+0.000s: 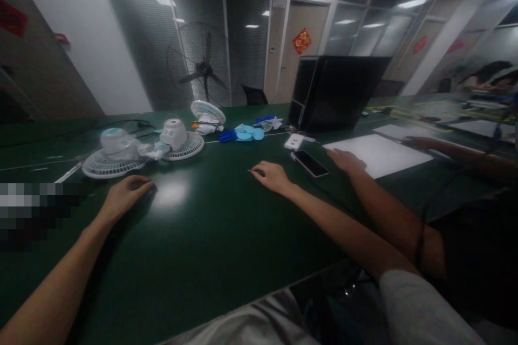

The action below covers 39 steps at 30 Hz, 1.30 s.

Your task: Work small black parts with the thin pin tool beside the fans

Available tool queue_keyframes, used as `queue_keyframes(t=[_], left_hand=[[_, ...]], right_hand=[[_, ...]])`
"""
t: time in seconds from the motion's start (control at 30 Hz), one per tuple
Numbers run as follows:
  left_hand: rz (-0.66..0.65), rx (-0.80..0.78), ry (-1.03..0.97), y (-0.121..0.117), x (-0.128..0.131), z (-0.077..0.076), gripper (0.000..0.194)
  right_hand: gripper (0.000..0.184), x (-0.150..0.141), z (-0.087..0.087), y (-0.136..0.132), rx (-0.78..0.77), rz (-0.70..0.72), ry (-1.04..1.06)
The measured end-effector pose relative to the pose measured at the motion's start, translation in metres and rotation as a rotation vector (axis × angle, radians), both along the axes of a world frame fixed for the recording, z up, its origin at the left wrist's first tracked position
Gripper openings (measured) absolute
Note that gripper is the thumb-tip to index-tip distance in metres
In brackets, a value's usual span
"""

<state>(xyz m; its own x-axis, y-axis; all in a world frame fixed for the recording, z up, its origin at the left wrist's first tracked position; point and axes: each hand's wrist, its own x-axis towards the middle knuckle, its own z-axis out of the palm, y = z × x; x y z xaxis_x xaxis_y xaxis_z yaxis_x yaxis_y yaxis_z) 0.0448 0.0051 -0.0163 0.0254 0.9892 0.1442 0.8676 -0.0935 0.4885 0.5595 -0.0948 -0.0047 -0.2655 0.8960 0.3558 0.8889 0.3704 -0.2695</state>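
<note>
On the green table, my left hand (127,194) rests with its fingers bent and thumb and fingertips drawn together; anything between them is too dark to make out. It is nearest to a white fan head (117,151) lying grille down. My right hand (272,177) is closed in a pinch, well apart from the left. A thin pale sliver (250,171) sticks out from its fingertips; its kind does not show. To the right of that hand lies a smartphone (311,163) with a dark screen.
More small white fans (184,143) stand at the left back, beside blue and light-blue pieces (246,132). A white box (294,142) and a black computer case (335,94) are behind the phone. At right, another person's hand (346,161) rests on white paper (388,156).
</note>
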Motion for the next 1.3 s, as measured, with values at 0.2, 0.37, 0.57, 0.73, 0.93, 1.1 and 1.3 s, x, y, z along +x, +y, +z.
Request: queue_keyframes(t=[0.2,0.37,0.57,0.73,0.93,1.1,1.3], left_hand=[[0.008,-0.019,-0.015,0.0,0.001,0.001,0.046],[-0.077,-0.021,-0.021,-0.001,0.002,0.006,0.051],[-0.337,-0.053,-0.102,-0.011,0.021,0.015,0.055],[-0.392,-0.077,-0.063,-0.015,0.039,0.018,0.047],[-0.509,0.065,-0.02,-0.036,0.082,0.015,0.035],[-0.727,-0.041,-0.267,-0.077,0.138,0.01,0.042],[-0.828,-0.121,-0.364,-0.108,0.162,0.015,0.043]], right_hand=[[0.024,0.001,0.001,-0.001,-0.006,0.008,0.007],[0.025,0.001,0.0,0.001,-0.008,0.003,0.007],[0.026,-0.002,-0.002,0.001,0.004,0.014,0.043],[0.026,-0.001,0.002,-0.001,-0.022,0.041,0.08],[0.03,-0.011,0.008,-0.006,-0.098,0.112,0.127],[0.028,-0.042,0.012,-0.035,-0.192,0.296,0.165],[0.027,-0.062,0.011,-0.064,-0.167,0.389,0.185]])
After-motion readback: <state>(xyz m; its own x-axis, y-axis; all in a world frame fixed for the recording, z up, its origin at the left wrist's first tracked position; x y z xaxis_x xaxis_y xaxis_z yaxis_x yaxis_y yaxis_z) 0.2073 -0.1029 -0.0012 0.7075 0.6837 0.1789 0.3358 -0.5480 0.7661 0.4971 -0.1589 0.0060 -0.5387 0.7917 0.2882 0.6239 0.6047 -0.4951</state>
